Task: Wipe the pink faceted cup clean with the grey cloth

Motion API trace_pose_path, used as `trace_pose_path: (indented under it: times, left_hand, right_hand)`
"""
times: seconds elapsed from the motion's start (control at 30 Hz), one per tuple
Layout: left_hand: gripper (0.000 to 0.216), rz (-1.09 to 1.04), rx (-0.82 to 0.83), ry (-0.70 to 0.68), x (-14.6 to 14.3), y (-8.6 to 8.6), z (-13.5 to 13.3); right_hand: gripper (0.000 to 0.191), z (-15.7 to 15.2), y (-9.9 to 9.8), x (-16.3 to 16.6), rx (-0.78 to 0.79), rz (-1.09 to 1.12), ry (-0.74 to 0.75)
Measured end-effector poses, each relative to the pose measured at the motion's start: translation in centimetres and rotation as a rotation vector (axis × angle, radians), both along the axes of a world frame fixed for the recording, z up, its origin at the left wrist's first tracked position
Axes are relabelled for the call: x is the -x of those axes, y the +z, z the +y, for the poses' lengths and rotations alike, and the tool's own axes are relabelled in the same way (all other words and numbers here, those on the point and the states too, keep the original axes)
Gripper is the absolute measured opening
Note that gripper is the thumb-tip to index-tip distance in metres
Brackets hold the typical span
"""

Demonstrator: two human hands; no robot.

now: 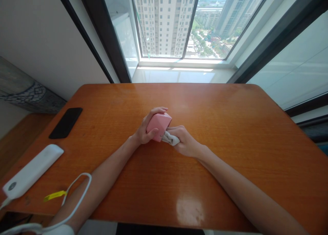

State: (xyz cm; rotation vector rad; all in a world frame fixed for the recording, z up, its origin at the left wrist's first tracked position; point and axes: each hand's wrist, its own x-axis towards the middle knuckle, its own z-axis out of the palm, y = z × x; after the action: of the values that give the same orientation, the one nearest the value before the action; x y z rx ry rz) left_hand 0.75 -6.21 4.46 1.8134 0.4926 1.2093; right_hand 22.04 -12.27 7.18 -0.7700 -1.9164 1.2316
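Note:
Near the middle of the wooden table point(220, 112), my left hand point(145, 130) is wrapped round a pink, faceted box-like object point(159, 123), thumb on its near face and fingers over the top. My right hand point(186, 141) is closed on a crumpled pale grey-white cloth point(170, 138), which it presses against the right side of the pink object. The pink object is tilted in my grip. Some right fingertips are hidden behind the cloth and the object.
A black phone-like slab point(66, 122) lies at the table's left. Nearer stands a long white device point(33, 170) with a cable. A white cord point(88, 187) with a yellow tag point(54, 196) loops over my left forearm. Beyond the far edge is a window point(166, 26).

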Motion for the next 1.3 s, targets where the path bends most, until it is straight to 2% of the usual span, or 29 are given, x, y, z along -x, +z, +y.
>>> trace_pose_path:
  times: [0.07, 0.17, 0.2, 0.27, 0.33, 0.47, 0.57, 0.67, 0.77, 0.83, 0.9, 1.0, 1.07, 1.13, 1.17, 1.23, 1.27, 1.3]
  left_hand:
    - [0.072, -0.01, 0.037, 0.04, 0.0, 0.1, -0.1]
    - [0.075, -0.018, 0.053, 0.069, -0.1, 0.2, -0.1]
    - [0.075, -0.016, 0.037, 0.067, 0.0, 0.2, 0.0]
    - [0.076, -0.018, -0.001, 0.077, 0.0, 0.1, 0.1]
    - [0.077, -0.003, -0.031, 0.086, 0.0, 0.1, 0.1]
    - [0.071, -0.022, -0.087, 0.13, -0.5, 0.1, -0.1]
    - [0.068, -0.083, -0.064, 0.147, -0.9, -0.1, -0.5]
    - [0.073, -0.095, 0.025, 0.124, -0.9, 0.0, -0.6]
    - [0.071, -0.063, 0.054, 0.08, -0.4, 0.1, -0.5]
    - [0.067, -0.011, 0.044, 0.03, -0.2, 0.1, -0.5]
    - [0.064, 0.044, 0.023, 0.014, -0.1, 0.1, -0.4]
    - [0.059, 0.062, -0.072, 0.137, -0.4, 0.3, -0.2]
    - [0.053, 0.041, -0.246, 0.278, -0.8, 1.0, 0.0]
    - [0.043, 0.011, -0.492, 0.396, -1.2, 2.1, -0.4]
    - [0.035, -0.027, -0.62, 0.431, -1.3, 3.0, -1.0]
    - [0.027, -0.145, -0.784, 0.391, -1.3, 4.8, -3.4]
    - [0.031, -0.206, -0.791, 0.352, -1.1, 5.8, -5.1]
    - [0.037, -0.188, -0.726, 0.324, -0.7, 6.6, -7.1]
  right_hand:
    - [0.02, -0.1, -0.4, 0.3, 0.189, 0.088, -0.031]
    - [0.011, 0.0, -0.6, 0.8, 0.558, 0.328, -0.148]
    - [0.016, 0.0, -0.6, 1.0, 0.658, 0.422, -0.192]
    - [0.025, 0.2, -0.4, 1.1, 0.798, 0.573, -0.242]
    - [0.026, 0.3, -0.2, 1.2, 0.862, 0.642, -0.237]
    - [0.03, 0.3, -0.2, 1.4, 0.85, 0.663, -0.241]
    - [0.032, 0.0, -0.4, 1.4, 0.784, 0.607, -0.289]
    - [0.02, -0.4, -0.6, 1.1, 0.587, 0.417, -0.211]
    - [0.033, -0.6, -0.7, 0.7, 0.335, 0.239, -0.046]
    - [0.034, -0.6, -1.0, 0.5, 0.293, 0.246, -0.022]
    - [0.028, -0.4, -1.5, 0.5, 0.394, 0.319, -0.082]
    - [0.014, 0.0, -2.0, 0.7, 0.609, 0.483, -0.275]
    - [0.023, 0.3, -2.0, 0.9, 0.714, 0.602, -0.369]
    - [0.03, 0.5, -1.9, 1.0, 0.792, 0.693, -0.383]
    - [0.031, 0.6, -1.8, 1.0, 0.819, 0.719, -0.373]
    - [0.03, 0.6, -1.8, 1.0, 0.858, 0.748, -0.353]
    - [0.03, 0.7, -1.9, 0.9, 0.874, 0.755, -0.347]
    - [0.029, 0.7, -2.0, 0.9, 0.887, 0.755, -0.342]
